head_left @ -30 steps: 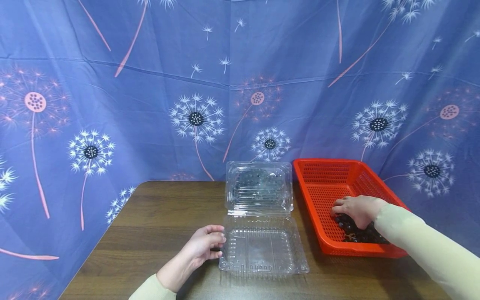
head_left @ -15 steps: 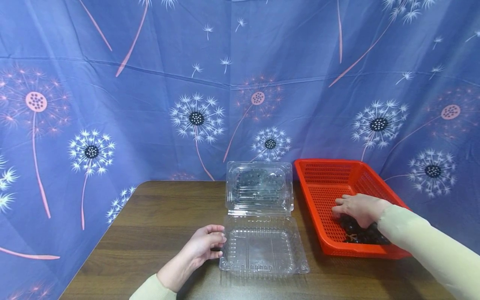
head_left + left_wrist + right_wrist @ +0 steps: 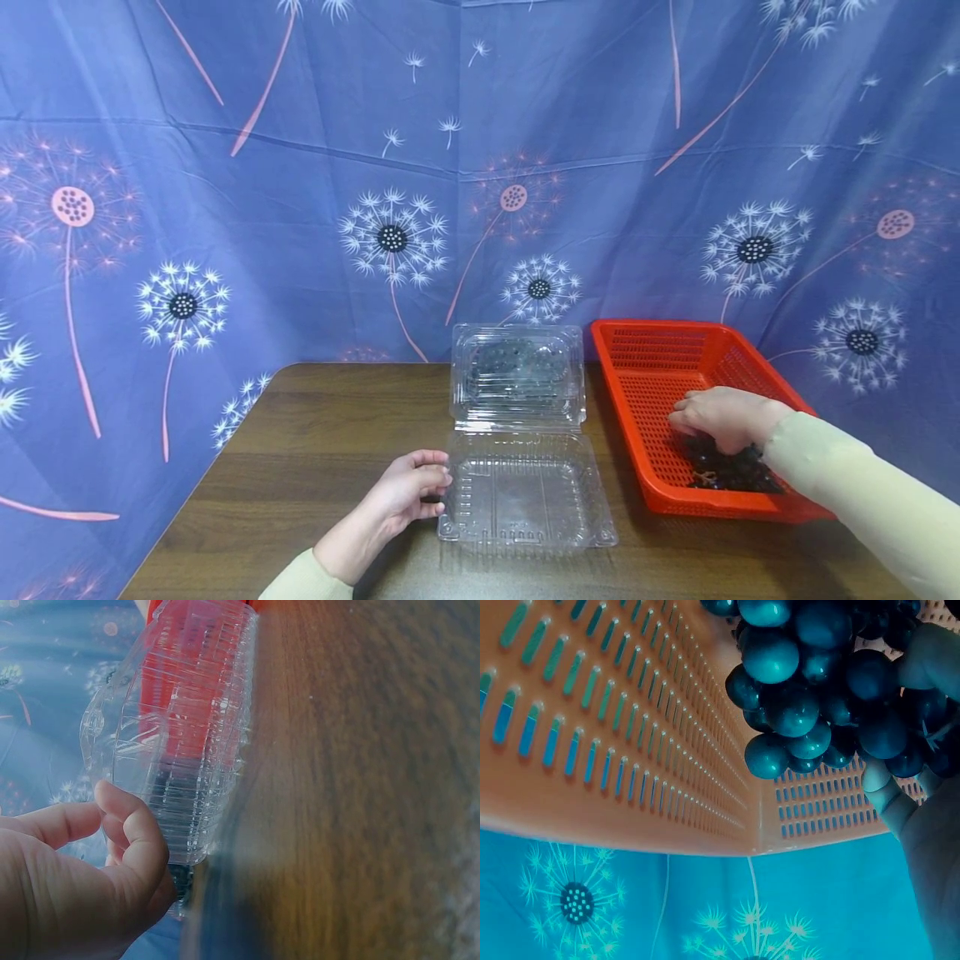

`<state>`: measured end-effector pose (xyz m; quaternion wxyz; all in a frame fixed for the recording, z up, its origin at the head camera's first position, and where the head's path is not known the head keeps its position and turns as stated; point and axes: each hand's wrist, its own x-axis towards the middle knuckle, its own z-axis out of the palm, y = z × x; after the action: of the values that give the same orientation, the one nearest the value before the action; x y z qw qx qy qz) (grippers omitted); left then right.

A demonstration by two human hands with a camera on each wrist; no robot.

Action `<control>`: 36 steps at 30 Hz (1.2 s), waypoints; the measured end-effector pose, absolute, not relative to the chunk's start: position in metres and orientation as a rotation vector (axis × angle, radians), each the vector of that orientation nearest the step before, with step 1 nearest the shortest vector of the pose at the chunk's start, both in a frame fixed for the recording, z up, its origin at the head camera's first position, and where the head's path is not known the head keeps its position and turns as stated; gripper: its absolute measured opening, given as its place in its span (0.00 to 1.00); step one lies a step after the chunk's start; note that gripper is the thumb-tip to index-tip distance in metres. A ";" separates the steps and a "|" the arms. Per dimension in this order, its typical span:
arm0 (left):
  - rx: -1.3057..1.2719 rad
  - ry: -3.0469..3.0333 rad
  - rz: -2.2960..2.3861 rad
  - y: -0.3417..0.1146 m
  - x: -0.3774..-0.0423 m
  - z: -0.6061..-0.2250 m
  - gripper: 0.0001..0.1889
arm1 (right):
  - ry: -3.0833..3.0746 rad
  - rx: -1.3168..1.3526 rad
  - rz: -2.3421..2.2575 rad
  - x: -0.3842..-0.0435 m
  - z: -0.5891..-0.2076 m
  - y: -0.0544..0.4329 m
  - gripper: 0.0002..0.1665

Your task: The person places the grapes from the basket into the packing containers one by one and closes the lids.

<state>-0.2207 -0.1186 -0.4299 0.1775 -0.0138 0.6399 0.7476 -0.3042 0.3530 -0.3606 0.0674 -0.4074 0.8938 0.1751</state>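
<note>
A hinged clear plastic clamshell box (image 3: pixel 525 500) lies open on the wooden table, its lid (image 3: pixel 517 375) tilted up at the back. At the box's left rim, my left hand (image 3: pixel 401 496) pinches the edge between thumb and fingers; the left wrist view shows this hand (image 3: pixel 82 877) against the thin plastic rim. Inside the red basket (image 3: pixel 652 479), my right hand (image 3: pixel 720 417) reaches down over a bunch of dark grapes (image 3: pixel 738 475). In the right wrist view the thumb and fingers curl around the grapes (image 3: pixel 810 705); part of the bunch is out of frame.
The slotted red basket stands to the right of the box, close beside it. A blue curtain (image 3: pixel 300 208) with dandelion prints hangs behind the table. Wooden tabletop (image 3: pixel 315 433) extends to the left of the box.
My right hand has shifted slightly right among the grapes, and the basket's near end has moved a little to the right. My left hand and the box have stayed in place.
</note>
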 end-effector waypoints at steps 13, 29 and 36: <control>-0.040 1.807 2.123 -0.118 -0.219 -0.430 0.23 | 2.818 -1.370 0.420 -0.302 -0.337 0.358 0.25; -0.037 1.808 2.122 -0.118 -0.218 -0.431 0.23 | 2.980 -1.681 0.269 -0.296 -0.329 0.359 0.26; -0.034 1.800 2.121 -0.118 -0.219 -0.431 0.23 | 3.045 -1.731 0.256 -0.294 -0.326 0.356 0.24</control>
<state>-0.2188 -0.1178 -0.4306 0.1787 -0.0122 0.6364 0.7502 -0.2941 0.3560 -0.3261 -0.1843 -0.4845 0.8522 0.0717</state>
